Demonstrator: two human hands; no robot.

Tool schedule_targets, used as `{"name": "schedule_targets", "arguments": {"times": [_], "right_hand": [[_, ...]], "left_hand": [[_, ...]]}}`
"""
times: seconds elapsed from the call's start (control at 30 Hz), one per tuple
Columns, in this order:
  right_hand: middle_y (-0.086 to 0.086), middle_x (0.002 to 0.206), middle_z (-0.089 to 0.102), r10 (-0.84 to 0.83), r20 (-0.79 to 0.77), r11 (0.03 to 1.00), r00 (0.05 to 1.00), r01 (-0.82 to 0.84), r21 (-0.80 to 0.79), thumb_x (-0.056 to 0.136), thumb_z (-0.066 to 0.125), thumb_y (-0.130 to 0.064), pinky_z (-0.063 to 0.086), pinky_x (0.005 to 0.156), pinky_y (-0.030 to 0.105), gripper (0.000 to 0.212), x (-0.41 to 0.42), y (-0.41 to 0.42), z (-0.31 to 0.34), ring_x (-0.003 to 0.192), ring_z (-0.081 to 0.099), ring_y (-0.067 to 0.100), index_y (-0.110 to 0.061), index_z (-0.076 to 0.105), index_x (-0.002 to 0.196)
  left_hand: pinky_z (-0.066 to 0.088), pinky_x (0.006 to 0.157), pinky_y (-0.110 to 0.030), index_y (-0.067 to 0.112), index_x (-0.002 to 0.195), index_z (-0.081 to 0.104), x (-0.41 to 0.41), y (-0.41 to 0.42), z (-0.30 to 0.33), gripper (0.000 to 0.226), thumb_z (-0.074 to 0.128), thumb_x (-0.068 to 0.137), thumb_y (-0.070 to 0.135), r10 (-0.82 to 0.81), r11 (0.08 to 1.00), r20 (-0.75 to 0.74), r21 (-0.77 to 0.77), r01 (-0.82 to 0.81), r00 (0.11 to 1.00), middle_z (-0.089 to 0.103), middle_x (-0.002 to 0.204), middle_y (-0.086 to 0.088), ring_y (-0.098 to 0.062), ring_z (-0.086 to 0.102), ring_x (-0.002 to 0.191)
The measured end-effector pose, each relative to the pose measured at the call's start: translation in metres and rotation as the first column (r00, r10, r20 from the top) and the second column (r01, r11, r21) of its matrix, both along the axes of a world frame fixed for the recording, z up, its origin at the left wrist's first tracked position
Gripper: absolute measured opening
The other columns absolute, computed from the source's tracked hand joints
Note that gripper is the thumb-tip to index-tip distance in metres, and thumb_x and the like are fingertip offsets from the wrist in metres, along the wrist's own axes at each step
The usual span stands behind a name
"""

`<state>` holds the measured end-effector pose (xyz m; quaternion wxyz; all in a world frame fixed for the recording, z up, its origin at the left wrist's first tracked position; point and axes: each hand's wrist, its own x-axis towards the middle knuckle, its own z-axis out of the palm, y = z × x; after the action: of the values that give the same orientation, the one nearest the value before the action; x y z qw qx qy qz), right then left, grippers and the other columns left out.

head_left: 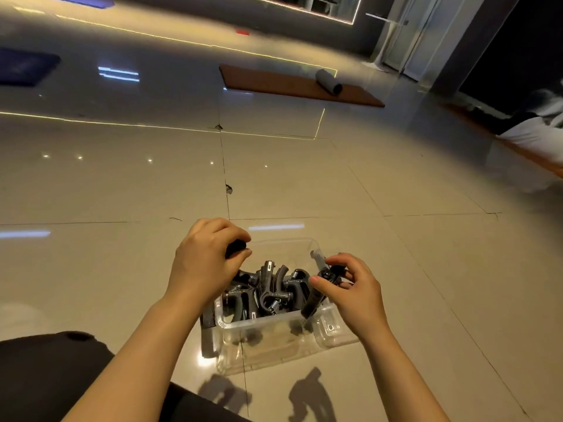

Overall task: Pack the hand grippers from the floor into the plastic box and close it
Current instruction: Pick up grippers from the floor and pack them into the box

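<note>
A glossy beige tiled floor (122, 178) reflects the lights. Far off lies a brown mat (292, 86) with a grey rolled mat (328, 82) on it; a blue mat (24, 68) lies at the left.

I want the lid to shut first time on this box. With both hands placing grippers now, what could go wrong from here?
1. The hand grippers lie jumbled, some handles rising near the rim of the plastic box; they may block the lid.
2. The gripper in the right hand leans over the box's right wall and could slip outside.
3. The left hand holds a gripper above the pile; dropped loosely, it adds height.
</note>
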<state>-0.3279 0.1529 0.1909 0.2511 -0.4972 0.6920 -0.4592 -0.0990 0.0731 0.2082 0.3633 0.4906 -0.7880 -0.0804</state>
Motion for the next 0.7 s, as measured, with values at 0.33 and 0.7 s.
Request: {"name": "schedule_targets", "arguments": {"times": [0.33,0.7], "right_hand": [[-0.011,0.126,0.051,0.362,-0.082,0.930,0.928,-0.354,0.095,0.067,0.083,-0.030,0.045,0.088,0.023,0.027,-0.042,-0.052,-0.013,0.115,0.053,0.009,-0.030,0.066,0.088],[-0.015,0.143,0.037,0.668,-0.134,0.739,0.732,-0.633,0.231,0.072,0.079,-0.026,0.039,0.104,0.031,0.027,-0.050,-0.104,-0.047,0.125,0.042,0.004,-0.035,0.060,0.089]], "left_hand": [[0.036,0.071,-0.022,0.021,0.086,0.072,-0.001,0.026,-0.023,0.019,0.081,0.069,0.022,0.257,0.963,0.023,0.082,-0.258,0.966,0.063,0.085,0.009,-0.011,0.051,0.086],[0.037,0.074,-0.025,0.023,0.088,0.071,-0.013,0.032,-0.055,0.018,0.079,0.072,0.023,0.440,0.875,0.056,0.197,-0.442,0.896,0.061,0.087,0.013,-0.012,0.051,0.090]]}}
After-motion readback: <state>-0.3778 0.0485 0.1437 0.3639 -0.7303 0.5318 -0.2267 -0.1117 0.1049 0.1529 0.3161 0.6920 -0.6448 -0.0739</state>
